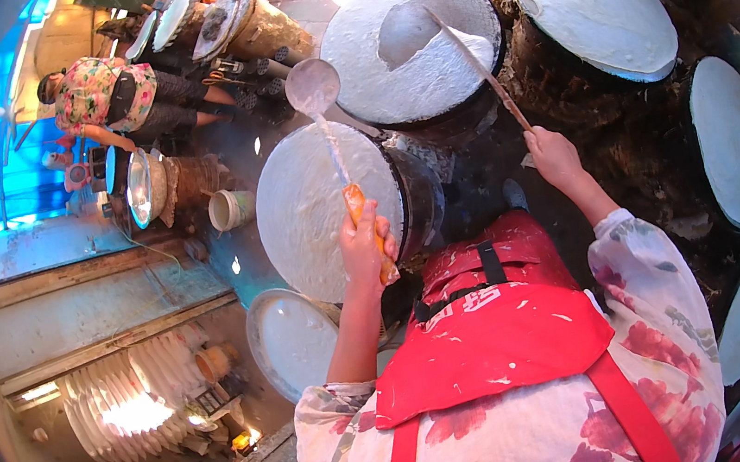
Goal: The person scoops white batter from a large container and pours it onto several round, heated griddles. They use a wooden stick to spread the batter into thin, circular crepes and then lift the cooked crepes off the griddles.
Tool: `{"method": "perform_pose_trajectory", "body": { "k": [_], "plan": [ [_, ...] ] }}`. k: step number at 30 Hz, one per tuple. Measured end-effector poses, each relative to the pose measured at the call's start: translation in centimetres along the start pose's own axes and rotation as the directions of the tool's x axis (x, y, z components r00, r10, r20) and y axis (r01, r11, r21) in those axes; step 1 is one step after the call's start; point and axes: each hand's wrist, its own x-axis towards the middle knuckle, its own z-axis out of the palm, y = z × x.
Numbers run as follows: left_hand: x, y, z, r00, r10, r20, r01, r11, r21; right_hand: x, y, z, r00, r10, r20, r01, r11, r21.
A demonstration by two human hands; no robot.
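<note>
My left hand grips the orange handle of a metal ladle, its bowl held up beyond a round white-covered surface. With my right hand I hold a long thin stick. The stick's far end reaches over the round surface ahead, which is coated white. There a folded flap of the white sheet lies along the stick, beside a bare greyish patch. Whether the stick is under the flap cannot be told.
More drum-like stands with white round tops curve around my right. A white bucket and metal basin stand left, near a co-worker in a flowered shirt. A round tray of white liquid lies near my left elbow.
</note>
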Motion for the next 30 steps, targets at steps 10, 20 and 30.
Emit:
{"method": "perform_pose_trajectory", "body": {
  "k": [10, 20, 30],
  "plan": [
    [0.0, -0.1, 1.3, 0.998, -0.054, -0.028, 0.055, 0.997, 0.056, 4.5, 2.3, -3.6, 0.998, -0.065, 0.007, 0.065, 0.993, -0.097],
    [-0.8, -0.1, 1.7, 0.997, -0.058, -0.054, 0.062, 0.994, 0.086, 5.4, 3.4, -4.2, 0.990, -0.139, 0.011, 0.138, 0.963, -0.230],
    [-0.6, -0.3, 2.7, 0.992, -0.087, -0.086, 0.090, 0.995, 0.037, 20.6, -0.6, -5.1, 0.993, -0.101, -0.062, 0.072, 0.930, -0.360]
  ]
}}
